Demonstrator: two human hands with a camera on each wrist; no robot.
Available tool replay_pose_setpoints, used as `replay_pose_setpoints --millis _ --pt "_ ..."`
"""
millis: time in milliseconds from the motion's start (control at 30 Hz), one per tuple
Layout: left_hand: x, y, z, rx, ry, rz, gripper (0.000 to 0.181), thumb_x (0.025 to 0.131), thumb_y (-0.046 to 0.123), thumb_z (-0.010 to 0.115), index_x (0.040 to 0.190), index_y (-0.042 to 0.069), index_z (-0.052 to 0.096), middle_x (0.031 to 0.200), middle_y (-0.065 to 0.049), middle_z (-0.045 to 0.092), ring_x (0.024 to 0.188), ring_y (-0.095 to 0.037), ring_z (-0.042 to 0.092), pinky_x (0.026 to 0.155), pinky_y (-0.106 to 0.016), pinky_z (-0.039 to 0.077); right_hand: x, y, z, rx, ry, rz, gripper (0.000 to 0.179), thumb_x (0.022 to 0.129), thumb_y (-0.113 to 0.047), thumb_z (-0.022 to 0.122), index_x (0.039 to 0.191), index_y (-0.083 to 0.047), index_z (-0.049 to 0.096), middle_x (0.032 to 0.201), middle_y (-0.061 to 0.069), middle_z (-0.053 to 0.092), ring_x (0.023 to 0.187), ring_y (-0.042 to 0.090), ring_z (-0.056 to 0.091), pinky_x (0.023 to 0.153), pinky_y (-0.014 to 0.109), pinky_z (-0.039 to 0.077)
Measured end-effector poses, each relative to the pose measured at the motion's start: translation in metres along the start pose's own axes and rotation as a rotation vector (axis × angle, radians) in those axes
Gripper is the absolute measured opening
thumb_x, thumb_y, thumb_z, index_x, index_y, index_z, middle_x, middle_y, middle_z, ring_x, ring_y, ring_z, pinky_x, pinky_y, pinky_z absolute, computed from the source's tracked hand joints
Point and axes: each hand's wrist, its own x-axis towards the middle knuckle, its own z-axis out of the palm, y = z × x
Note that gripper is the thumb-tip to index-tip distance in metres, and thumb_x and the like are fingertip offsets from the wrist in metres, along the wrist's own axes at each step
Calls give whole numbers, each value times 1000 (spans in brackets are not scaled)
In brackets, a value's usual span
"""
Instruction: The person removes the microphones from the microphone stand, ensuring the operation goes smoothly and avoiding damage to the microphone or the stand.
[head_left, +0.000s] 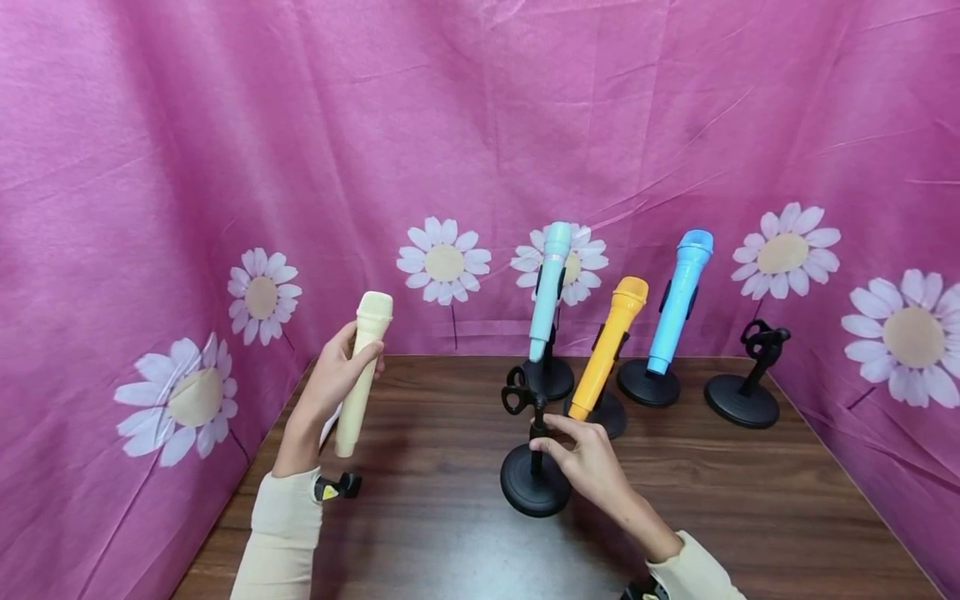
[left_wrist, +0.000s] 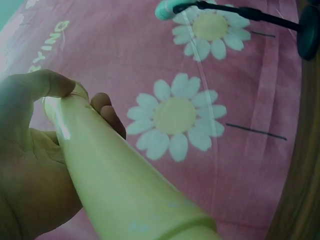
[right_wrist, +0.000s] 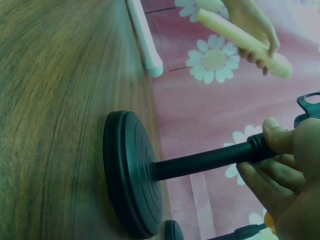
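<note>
My left hand (head_left: 330, 375) grips a cream-yellow microphone (head_left: 354, 408) round its upper body, head up and a little tilted, above the left part of the table. In the left wrist view, the thumb and fingers wrap the microphone (left_wrist: 120, 170). My right hand (head_left: 588, 462) pinches the post of a black microphone stand (head_left: 536, 483) between thumb and fingers, below its clip. This stand's clip (head_left: 516, 392) holds no microphone. The right wrist view shows the stand's round base (right_wrist: 132, 175) upright at the tabletop; I cannot tell whether it touches.
On stands behind my right hand are a mint microphone (head_left: 550, 292), an orange one (head_left: 609, 346) and a blue one (head_left: 681, 300). Another bare stand (head_left: 742, 400) is at the right. A white rod-like thing (right_wrist: 145, 40) lies on the wooden table (head_left: 427, 500). A pink flowered cloth (head_left: 480, 125) surrounds it.
</note>
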Motion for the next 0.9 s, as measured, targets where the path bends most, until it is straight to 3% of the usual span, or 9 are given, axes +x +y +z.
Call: replay_pose_setpoints --millis 367,633,733,900 --pt "-6 -29 -7 95 34 -110 44 107 21 65 142 -3 51 90 -9 69 76 -8 66 71 -25 56 0 0 0 16 -8 18 40 86 -16 88 122 -1 78 114 10 81 104 24 77 77 30 65" --pt "-7 -58 -9 271 62 -148 52 105 23 66 147 -3 51 120 -26 70 82 -10 68 76 -28 53 1 1 0 22 -3 -18 37 85 -11 88 120 -2 79 111 10 82 99 15 77 75 26 65" --pt "-7 -72 -9 322 69 -156 53 104 23 67 147 -4 52 120 -27 71 80 -12 70 74 -29 53 1 1 0 37 -16 -9 36 86 -11 87 121 -4 79 112 9 82 99 14 77 76 25 65" --pt "-7 -96 -11 401 77 -175 53 102 21 69 146 -5 53 105 -26 75 76 -22 74 70 -28 53 1 0 0 35 -36 -1 34 89 -11 85 122 -5 79 114 6 81 101 14 77 78 25 65"
